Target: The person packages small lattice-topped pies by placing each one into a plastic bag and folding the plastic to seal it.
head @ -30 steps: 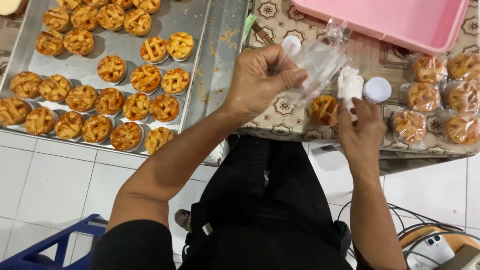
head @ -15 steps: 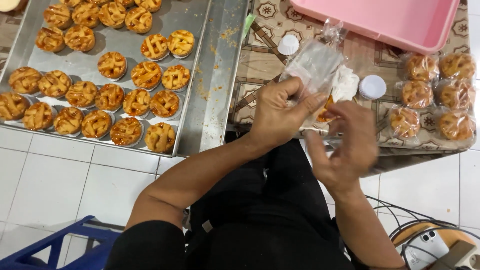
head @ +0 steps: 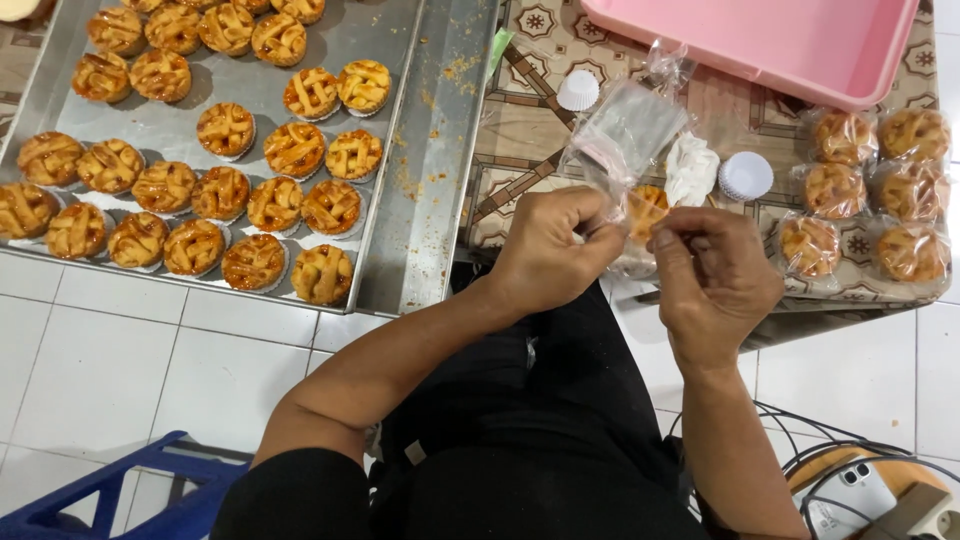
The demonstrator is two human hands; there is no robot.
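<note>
Your left hand (head: 548,252) and right hand (head: 712,275) both pinch a clear bag (head: 625,135) holding a lattice tart (head: 646,207), between your grips at the tabletop's (head: 530,120) near edge.

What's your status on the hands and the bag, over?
Left hand and right hand both pinch the clear plastic bag. Lattice tart sits inside it. Nothing in the way.

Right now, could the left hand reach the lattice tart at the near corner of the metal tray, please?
Probably yes: the tart lies uncovered beside the left hand, though that hand is pinching the clear bag.
</note>
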